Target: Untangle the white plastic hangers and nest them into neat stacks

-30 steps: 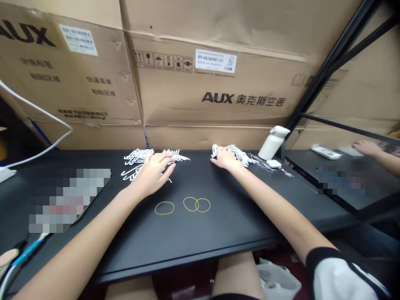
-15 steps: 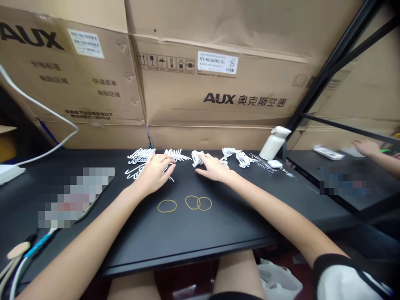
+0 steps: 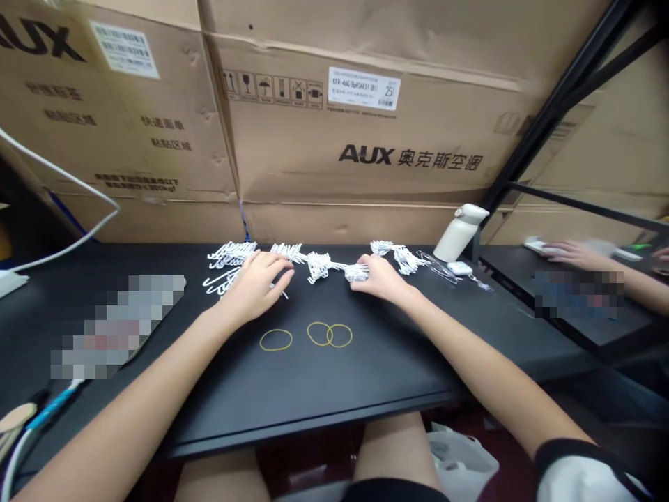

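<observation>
White wire hooks lie along the back of the black table. My left hand (image 3: 257, 282) rests over the loose hooks (image 3: 230, 254) at the left, fingers stretched and thumb apart; its palm side is hidden. In my right hand (image 3: 384, 279), the fingers are curled round the end of a bundle of white hooks (image 3: 357, 272). Between the hands sits another bunch of white hooks (image 3: 318, 265). Nearer the front edge lie a single yellow rubber band (image 3: 276, 340) and two overlapping rubber bands (image 3: 339, 336).
Behind the table stand large cardboard boxes (image 3: 293, 167). At the back right are a white bottle (image 3: 460, 233), a small white case (image 3: 460, 268) and more hooks (image 3: 405, 259). A blurred flat object (image 3: 120, 328) lies left. Another person's hand (image 3: 575, 252) is beyond the black frame.
My right hand has shifted slightly right, from the middle bunch to the bundle beside it, and its fingers have curled in. My left hand has hardly moved. The view has tilted slightly.
</observation>
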`<state>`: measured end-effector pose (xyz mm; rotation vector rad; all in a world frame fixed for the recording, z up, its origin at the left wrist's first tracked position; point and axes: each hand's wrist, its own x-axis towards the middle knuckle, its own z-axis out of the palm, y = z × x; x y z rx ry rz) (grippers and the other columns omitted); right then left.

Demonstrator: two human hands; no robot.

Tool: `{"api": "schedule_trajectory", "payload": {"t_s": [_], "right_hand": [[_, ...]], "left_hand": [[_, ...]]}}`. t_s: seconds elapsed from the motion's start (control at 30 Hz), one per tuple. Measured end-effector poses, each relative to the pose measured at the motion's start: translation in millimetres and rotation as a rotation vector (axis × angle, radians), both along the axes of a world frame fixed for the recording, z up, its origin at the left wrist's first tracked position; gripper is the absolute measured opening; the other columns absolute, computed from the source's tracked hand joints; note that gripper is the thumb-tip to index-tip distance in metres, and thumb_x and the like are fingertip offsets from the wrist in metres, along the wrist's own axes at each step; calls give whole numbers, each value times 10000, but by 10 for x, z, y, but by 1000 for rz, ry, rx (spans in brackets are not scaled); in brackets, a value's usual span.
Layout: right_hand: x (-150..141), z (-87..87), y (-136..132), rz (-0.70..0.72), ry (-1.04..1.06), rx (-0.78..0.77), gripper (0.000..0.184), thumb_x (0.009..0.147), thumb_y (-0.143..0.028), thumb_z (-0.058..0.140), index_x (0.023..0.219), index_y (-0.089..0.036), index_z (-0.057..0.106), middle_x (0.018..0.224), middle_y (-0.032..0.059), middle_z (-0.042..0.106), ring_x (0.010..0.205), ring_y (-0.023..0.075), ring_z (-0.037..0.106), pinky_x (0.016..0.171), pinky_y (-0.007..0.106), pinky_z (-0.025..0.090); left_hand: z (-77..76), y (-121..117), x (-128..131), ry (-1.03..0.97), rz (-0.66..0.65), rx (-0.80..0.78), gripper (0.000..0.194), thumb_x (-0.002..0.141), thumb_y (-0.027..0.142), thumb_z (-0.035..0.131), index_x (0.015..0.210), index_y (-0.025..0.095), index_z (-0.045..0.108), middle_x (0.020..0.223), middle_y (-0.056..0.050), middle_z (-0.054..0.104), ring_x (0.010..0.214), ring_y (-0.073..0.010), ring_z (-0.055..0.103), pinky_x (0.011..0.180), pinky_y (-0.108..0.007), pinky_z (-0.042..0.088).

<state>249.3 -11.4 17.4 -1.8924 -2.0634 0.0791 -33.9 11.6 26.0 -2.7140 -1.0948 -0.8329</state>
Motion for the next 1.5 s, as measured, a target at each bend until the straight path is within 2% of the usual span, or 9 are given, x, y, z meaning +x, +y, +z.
{"api": "schedule_trajectory", "payload": {"t_s": [0.17, 0.3, 0.4, 0.6, 0.77, 1.0, 1.13, 1.3, 1.5], "right_hand": [[-141, 0, -69, 203, 206, 421, 496, 699, -217, 642, 1168, -156, 493, 1190, 124, 534, 1116, 252, 539, 959, 371, 449], [-359, -2, -269, 521, 336, 700, 515, 809, -261, 607, 1272, -174, 399, 1261, 150, 538, 1190, 245, 522, 997, 403, 447], [-486, -2, -386, 729, 347, 783, 471, 839, -221, 580, 1277, -180, 411, 1366, 182, 471, 1270, 266, 467, 1010, 436, 445], [-459, 75, -389, 819, 419, 597, 669, 748, -318, 708, 1329, -184, 403, 1358, 180, 485, 1268, 282, 467, 1033, 461, 422], [-491, 2, -355, 638, 697, 528, 150, 788, -308, 669, 855, -185, 613, 992, 95, 660, 938, 217, 633, 837, 379, 523], [-712, -87, -428, 418, 1165, 212, 243, 836, -393, 592, 734, -174, 581, 710, 24, 597, 676, 159, 604, 665, 315, 539], [-733, -35, -515, 526, 890, 291, 244, 881, -334, 532, 706, -171, 582, 710, 29, 594, 662, 141, 557, 627, 285, 486], [-611, 59, -529, 549, 613, 670, 296, 818, -271, 622, 568, -180, 492, 531, -21, 469, 475, 90, 403, 470, 246, 365], [-519, 74, -463, 672, 309, 798, 62, 832, -192, 612, 890, -189, 632, 894, 71, 608, 651, 108, 545, 579, 234, 471]], "left_hand": [[47, -146, 134, -192, -84, -177, 311, 891, 397, 462, 1078, 188, 595, 1174, -96, 624, 1132, -233, 534, 1035, -410, 356], [82, -395, 355, -503, -262, -666, 498, 829, 408, 580, 1271, 208, 464, 1212, -95, 613, 1104, -221, 580, 979, -377, 436], [91, -552, 481, -578, -381, -927, 477, 765, 384, 662, 1159, 145, 537, 1083, -107, 658, 948, -237, 633, 835, -370, 504], [97, -531, 485, -837, -268, -1041, 413, 742, 308, 676, 1096, 135, 552, 1020, -91, 677, 828, -201, 664, 752, -349, 536], [122, -426, 410, -888, -146, -1000, 408, 675, 294, 730, 1009, 117, 577, 981, -111, 679, 769, -196, 651, 541, -265, 528], [75, -456, 467, -961, -255, -863, 486, 654, 267, 773, 1084, 141, 585, 1147, -102, 641, 1092, -227, 581, 948, -353, 469], [49, -481, 491, -1028, -314, -974, 458, 770, 306, 670, 1186, 188, 518, 1169, -86, 622, 1044, -214, 606, 889, -360, 508], [5, -456, 455, -1025, -315, -1161, 520, 679, 216, 734, 1153, 143, 536, 981, -91, 682, 826, -198, 658, 705, -333, 555], [-30, -486, 488, -944, -378, -1156, 431, 674, 197, 737, 1077, 115, 610, 1009, -94, 687, 865, -193, 650, 756, -308, 521]]}}
